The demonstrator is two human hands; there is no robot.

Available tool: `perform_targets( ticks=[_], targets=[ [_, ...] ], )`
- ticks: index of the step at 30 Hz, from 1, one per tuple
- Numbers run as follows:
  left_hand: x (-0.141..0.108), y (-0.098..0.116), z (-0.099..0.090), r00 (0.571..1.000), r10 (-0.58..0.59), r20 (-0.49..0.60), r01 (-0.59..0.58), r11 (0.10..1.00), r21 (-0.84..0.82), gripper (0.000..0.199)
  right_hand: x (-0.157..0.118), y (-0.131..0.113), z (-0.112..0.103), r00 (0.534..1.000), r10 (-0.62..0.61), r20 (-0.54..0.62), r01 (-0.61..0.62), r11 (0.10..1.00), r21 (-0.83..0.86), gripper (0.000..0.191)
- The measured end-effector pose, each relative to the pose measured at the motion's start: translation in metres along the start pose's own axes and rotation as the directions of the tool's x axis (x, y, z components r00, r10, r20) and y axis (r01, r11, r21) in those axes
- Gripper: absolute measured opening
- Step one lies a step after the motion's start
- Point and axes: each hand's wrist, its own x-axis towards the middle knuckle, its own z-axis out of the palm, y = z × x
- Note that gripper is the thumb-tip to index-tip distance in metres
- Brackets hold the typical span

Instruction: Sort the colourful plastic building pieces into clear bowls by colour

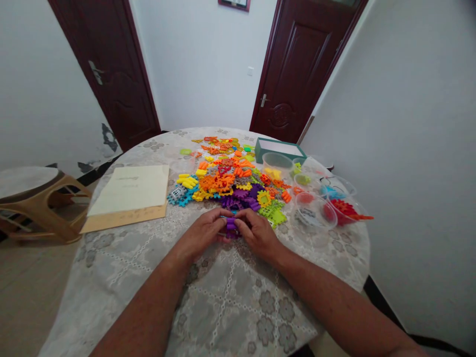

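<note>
Both hands meet over the table, just in front of a heap of plastic building pieces. Between their fingertips is a small purple building piece (231, 224). My left hand (208, 227) pinches it from the left side, and my right hand (257, 232) grips it from the right with thumb and fingers. A bit of blue shows at its top edge; the fingers hide part of the piece. Right behind the hands lie more purple pieces (241, 196), with orange pieces (215, 181), yellow pieces (188, 181) and green pieces (274, 214) around them.
Clear plastic tubs (316, 210) with sorted pieces stand at the right, near a red cluster (340, 210). A green-edged box (280, 148) is behind them. Cream paper sheets (128, 191) lie at the left on the patterned tablecloth (226, 317). A stool (44, 203) stands beyond the table's left edge.
</note>
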Motion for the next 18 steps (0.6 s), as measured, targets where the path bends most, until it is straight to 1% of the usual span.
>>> perform_targets(
  ticks=[4, 7, 9, 10, 12, 14, 15, 16, 18],
  targets=[
    [0.001, 0.004, 0.001, 1.0, 0.001, 0.008, 0.0, 1.0, -0.012, 0.033, 0.001, 0.002, 0.001, 0.999, -0.026, -0.026, 0.025, 0.999, -0.032, 0.014],
    [0.002, 0.005, 0.005, 1.0, 0.014, 0.015, -0.015, 1.0, 0.025, 0.04, 0.001, 0.004, 0.001, 0.995, -0.082, -0.053, 0.079, 0.995, -0.059, 0.011],
    [0.004, 0.005, 0.006, 1.0, 0.016, -0.008, -0.016, 0.999, 0.036, 0.043, 0.003, 0.005, -0.002, 0.99, -0.13, -0.056, 0.126, 0.989, -0.074, 0.012],
    [0.005, 0.005, 0.006, 0.999, 0.022, -0.04, -0.021, 0.999, 0.034, 0.044, 0.004, 0.006, -0.006, 0.987, -0.149, -0.067, 0.143, 0.986, -0.084, 0.014],
    [0.007, 0.005, 0.003, 0.988, 0.039, -0.151, -0.034, 0.999, 0.031, 0.045, 0.007, 0.01, -0.017, 0.979, -0.173, -0.109, 0.159, 0.979, -0.128, 0.016],
    [0.008, 0.006, -0.001, 0.961, 0.06, -0.271, -0.057, 0.998, 0.017, 0.043, 0.009, 0.015, -0.03, 0.976, -0.174, -0.13, 0.144, 0.967, -0.211, 0.016],
    [0.009, 0.007, -0.002, 0.946, 0.064, -0.319, -0.069, 0.998, -0.002, 0.041, 0.009, 0.018, -0.036, 0.98, -0.167, -0.11, 0.134, 0.957, -0.259, 0.016],
    [0.009, 0.008, -0.004, 0.934, 0.063, -0.352, -0.078, 0.996, -0.03, 0.038, 0.008, 0.021, -0.041, 0.986, -0.155, -0.065, 0.128, 0.943, -0.308, 0.016],
    [0.008, 0.008, -0.005, 0.924, 0.048, -0.379, -0.09, 0.992, -0.093, 0.033, 0.005, 0.023, -0.046, 0.991, -0.115, 0.071, 0.134, 0.904, -0.405, 0.014]
  ],
)
